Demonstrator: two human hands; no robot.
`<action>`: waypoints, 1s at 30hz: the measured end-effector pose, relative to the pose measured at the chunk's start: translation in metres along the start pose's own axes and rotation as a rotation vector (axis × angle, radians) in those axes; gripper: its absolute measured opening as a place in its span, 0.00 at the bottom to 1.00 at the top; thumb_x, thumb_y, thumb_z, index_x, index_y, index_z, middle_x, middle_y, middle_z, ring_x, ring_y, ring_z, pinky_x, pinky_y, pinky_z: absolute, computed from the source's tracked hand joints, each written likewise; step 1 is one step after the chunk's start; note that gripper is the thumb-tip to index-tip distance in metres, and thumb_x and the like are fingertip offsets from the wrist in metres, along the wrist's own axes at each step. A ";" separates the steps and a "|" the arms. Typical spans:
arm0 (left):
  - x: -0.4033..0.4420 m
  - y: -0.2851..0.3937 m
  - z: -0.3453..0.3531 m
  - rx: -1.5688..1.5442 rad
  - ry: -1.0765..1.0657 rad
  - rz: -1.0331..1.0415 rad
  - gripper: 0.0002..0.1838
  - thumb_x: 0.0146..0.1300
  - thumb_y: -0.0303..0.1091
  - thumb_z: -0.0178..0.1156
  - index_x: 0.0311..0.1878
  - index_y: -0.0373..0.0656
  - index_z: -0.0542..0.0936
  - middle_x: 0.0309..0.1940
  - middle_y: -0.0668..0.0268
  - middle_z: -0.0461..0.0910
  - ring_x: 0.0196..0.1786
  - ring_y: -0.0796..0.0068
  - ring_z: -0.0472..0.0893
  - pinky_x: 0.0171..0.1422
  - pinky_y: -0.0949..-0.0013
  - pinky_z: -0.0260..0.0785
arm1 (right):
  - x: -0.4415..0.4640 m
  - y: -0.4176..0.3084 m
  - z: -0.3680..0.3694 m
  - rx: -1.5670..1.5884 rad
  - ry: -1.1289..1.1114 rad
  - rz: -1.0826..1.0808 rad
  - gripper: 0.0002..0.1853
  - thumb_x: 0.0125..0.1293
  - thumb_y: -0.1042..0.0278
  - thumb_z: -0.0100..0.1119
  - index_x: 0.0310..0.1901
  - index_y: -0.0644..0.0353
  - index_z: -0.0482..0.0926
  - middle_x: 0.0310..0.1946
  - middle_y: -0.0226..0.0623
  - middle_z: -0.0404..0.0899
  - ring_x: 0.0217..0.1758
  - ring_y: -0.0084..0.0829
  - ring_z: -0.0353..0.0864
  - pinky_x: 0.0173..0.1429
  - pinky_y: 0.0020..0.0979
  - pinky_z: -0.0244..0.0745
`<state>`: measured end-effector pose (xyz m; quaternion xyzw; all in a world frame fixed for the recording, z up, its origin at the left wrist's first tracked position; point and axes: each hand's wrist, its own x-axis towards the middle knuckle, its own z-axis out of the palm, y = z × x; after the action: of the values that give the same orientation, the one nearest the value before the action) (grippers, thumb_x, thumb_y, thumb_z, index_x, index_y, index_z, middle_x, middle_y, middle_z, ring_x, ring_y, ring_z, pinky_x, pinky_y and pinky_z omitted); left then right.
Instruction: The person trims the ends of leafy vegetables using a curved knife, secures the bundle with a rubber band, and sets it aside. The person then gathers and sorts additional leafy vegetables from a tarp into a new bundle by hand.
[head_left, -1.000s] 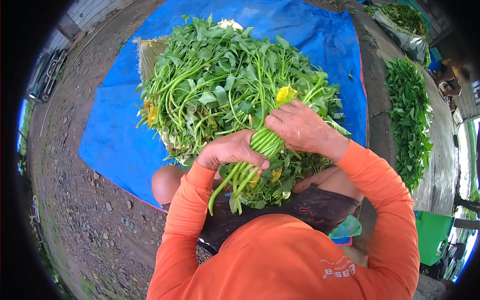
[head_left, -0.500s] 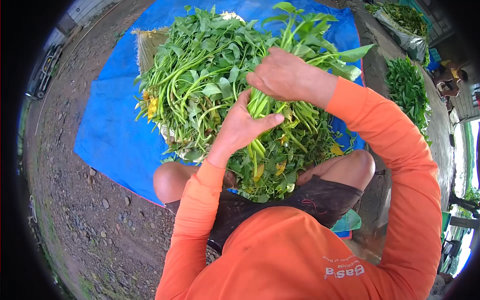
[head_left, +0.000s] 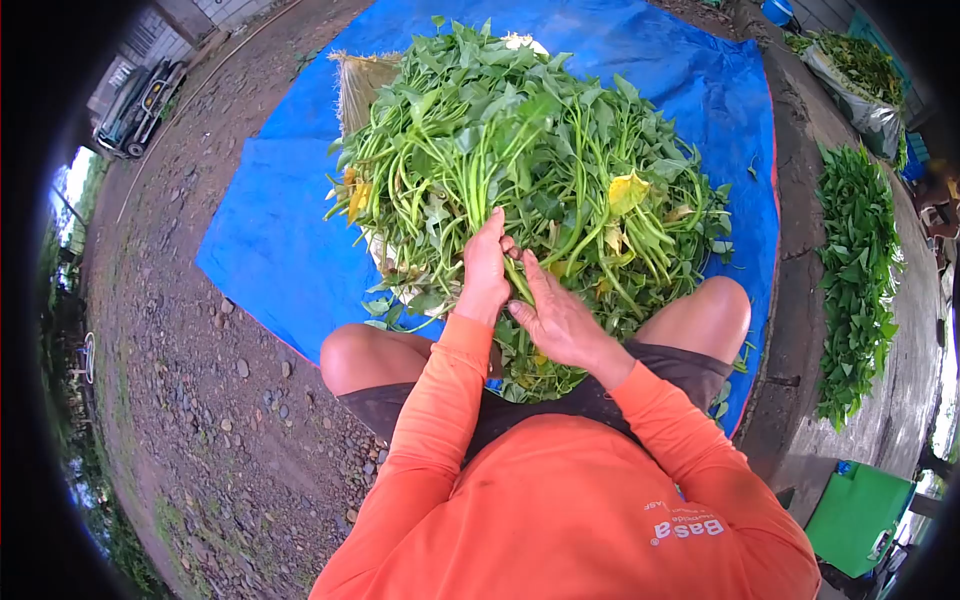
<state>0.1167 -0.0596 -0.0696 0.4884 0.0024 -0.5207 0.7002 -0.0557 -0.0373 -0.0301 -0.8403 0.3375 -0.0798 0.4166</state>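
Note:
A bunch of water spinach is held by its stems over a large heap of the same greens, its leaves pointing away from me. My left hand is closed around the stems, thumb up along them. Close beside it, my right hand has its thumb and fingers around the lower stem ends; the palm side is hidden. Loose stems and a yellow leaf lie on the heap to the right of my hands. More leaves sit between my bent legs.
Beneath the heap is a blue tarp, with a tan sack at the heap's upper left. On the right ledge lies a row of greens, with a filled sack beyond and a green container nearer. Gravel ground borders the left side.
My right hand has come down from the bunch's upper part to the stem ends. The bunch has swung left and lower over the heap. The camera view has shifted.

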 end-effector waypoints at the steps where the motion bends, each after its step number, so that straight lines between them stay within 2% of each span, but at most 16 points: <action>1: -0.004 -0.001 0.001 -0.014 0.014 -0.001 0.18 0.77 0.47 0.68 0.36 0.51 0.71 0.24 0.75 0.66 0.28 0.78 0.66 0.34 0.69 0.64 | -0.004 0.015 0.023 0.150 0.072 -0.101 0.48 0.85 0.50 0.51 0.87 0.70 0.34 0.88 0.62 0.47 0.91 0.57 0.49 0.91 0.46 0.49; 3: -0.011 -0.004 -0.003 -0.007 0.058 -0.003 0.18 0.77 0.48 0.68 0.36 0.51 0.72 0.25 0.73 0.69 0.27 0.77 0.69 0.34 0.67 0.68 | -0.006 0.025 0.049 0.257 0.127 -0.119 0.49 0.85 0.50 0.52 0.87 0.70 0.32 0.89 0.61 0.44 0.92 0.54 0.47 0.92 0.44 0.48; 5: -0.018 -0.001 -0.003 -0.108 0.058 0.025 0.17 0.77 0.48 0.68 0.37 0.52 0.73 0.25 0.73 0.70 0.27 0.77 0.70 0.34 0.67 0.69 | -0.007 0.024 0.039 0.230 0.125 -0.185 0.50 0.83 0.52 0.55 0.87 0.72 0.34 0.86 0.64 0.49 0.88 0.59 0.58 0.88 0.46 0.57; 6: -0.016 0.001 -0.009 -0.045 0.061 0.054 0.18 0.77 0.49 0.68 0.37 0.52 0.73 0.23 0.74 0.67 0.25 0.77 0.69 0.34 0.66 0.69 | -0.010 0.019 0.028 0.222 0.071 -0.181 0.52 0.82 0.49 0.55 0.87 0.72 0.33 0.86 0.64 0.50 0.88 0.57 0.58 0.88 0.46 0.58; 9: -0.022 0.027 -0.010 0.069 0.083 0.097 0.18 0.77 0.49 0.68 0.36 0.53 0.72 0.20 0.77 0.60 0.21 0.77 0.63 0.29 0.66 0.64 | -0.008 0.016 -0.001 0.348 0.106 -0.199 0.38 0.84 0.46 0.54 0.78 0.75 0.67 0.78 0.64 0.67 0.83 0.56 0.67 0.84 0.43 0.64; 10: -0.025 0.035 -0.008 0.077 0.101 0.099 0.18 0.77 0.49 0.68 0.36 0.53 0.72 0.20 0.77 0.60 0.21 0.78 0.63 0.28 0.66 0.63 | -0.004 0.015 -0.014 0.419 0.330 -0.209 0.30 0.85 0.48 0.54 0.66 0.73 0.81 0.69 0.61 0.78 0.73 0.55 0.79 0.77 0.43 0.72; 11: -0.027 0.043 -0.005 0.080 0.118 0.102 0.18 0.76 0.49 0.68 0.36 0.53 0.73 0.20 0.77 0.60 0.20 0.78 0.62 0.27 0.66 0.62 | 0.004 0.016 -0.031 0.497 0.395 -0.114 0.26 0.83 0.51 0.57 0.62 0.70 0.83 0.60 0.57 0.85 0.61 0.52 0.87 0.67 0.43 0.80; 12: -0.027 0.046 -0.006 0.083 0.075 0.118 0.18 0.76 0.49 0.69 0.35 0.53 0.73 0.20 0.77 0.61 0.21 0.78 0.62 0.27 0.67 0.61 | 0.020 0.028 -0.040 0.392 0.543 -0.083 0.21 0.80 0.57 0.59 0.60 0.68 0.84 0.53 0.57 0.88 0.52 0.53 0.90 0.60 0.46 0.83; 14: -0.024 0.043 -0.002 0.086 0.100 0.139 0.18 0.75 0.49 0.70 0.35 0.53 0.73 0.20 0.77 0.61 0.21 0.78 0.62 0.28 0.67 0.62 | 0.049 0.044 -0.070 0.220 0.597 0.059 0.15 0.74 0.65 0.58 0.50 0.66 0.88 0.47 0.58 0.90 0.54 0.59 0.89 0.62 0.48 0.83; 15: -0.020 0.043 0.001 0.085 0.110 0.152 0.18 0.75 0.49 0.70 0.35 0.53 0.73 0.20 0.77 0.61 0.21 0.78 0.63 0.28 0.67 0.62 | 0.064 0.048 -0.079 0.230 0.600 0.150 0.15 0.73 0.63 0.59 0.48 0.64 0.89 0.49 0.57 0.90 0.55 0.59 0.89 0.63 0.48 0.83; 17: -0.013 0.035 0.006 0.097 0.150 0.101 0.19 0.74 0.48 0.71 0.35 0.52 0.73 0.21 0.76 0.62 0.22 0.77 0.64 0.29 0.65 0.65 | 0.109 0.089 -0.080 -0.082 0.466 0.311 0.16 0.71 0.61 0.61 0.48 0.63 0.90 0.50 0.58 0.90 0.54 0.60 0.89 0.63 0.49 0.83; 20: 0.004 0.016 -0.006 0.099 0.119 0.079 0.20 0.74 0.48 0.71 0.33 0.51 0.73 0.20 0.76 0.62 0.19 0.76 0.64 0.26 0.64 0.65 | 0.140 0.108 -0.076 -0.204 0.414 0.574 0.16 0.69 0.59 0.63 0.47 0.62 0.90 0.50 0.59 0.89 0.57 0.60 0.89 0.65 0.50 0.83; 23: 0.016 -0.002 -0.017 0.071 0.118 0.046 0.20 0.74 0.47 0.72 0.32 0.51 0.73 0.19 0.76 0.61 0.18 0.76 0.63 0.25 0.64 0.64 | 0.149 0.105 -0.075 -0.177 0.504 0.587 0.15 0.69 0.60 0.63 0.47 0.61 0.91 0.50 0.60 0.89 0.60 0.60 0.88 0.65 0.49 0.83; 27: 0.023 -0.013 -0.024 0.114 0.207 0.082 0.19 0.74 0.45 0.71 0.31 0.49 0.73 0.19 0.73 0.65 0.17 0.75 0.67 0.24 0.63 0.69 | 0.146 0.097 -0.081 0.181 0.652 0.508 0.14 0.69 0.58 0.69 0.43 0.61 0.90 0.45 0.55 0.91 0.50 0.49 0.92 0.59 0.42 0.84; 28: 0.027 -0.014 -0.028 0.127 0.204 0.074 0.20 0.73 0.45 0.71 0.30 0.48 0.73 0.18 0.72 0.66 0.17 0.74 0.69 0.23 0.63 0.71 | 0.147 0.096 -0.080 0.275 0.688 0.480 0.14 0.73 0.60 0.67 0.48 0.62 0.87 0.42 0.46 0.90 0.41 0.41 0.89 0.55 0.40 0.84; 30: 0.034 -0.015 -0.031 0.109 0.202 0.082 0.20 0.72 0.45 0.71 0.29 0.48 0.73 0.17 0.72 0.65 0.17 0.74 0.69 0.23 0.63 0.71 | 0.151 0.094 -0.087 0.632 0.638 0.507 0.16 0.76 0.62 0.64 0.58 0.62 0.82 0.43 0.41 0.88 0.39 0.39 0.88 0.54 0.42 0.84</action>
<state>0.1365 -0.0629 -0.1133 0.5755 0.0247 -0.4392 0.6894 -0.0244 -0.2288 -0.0679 -0.4992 0.6003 -0.3265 0.5328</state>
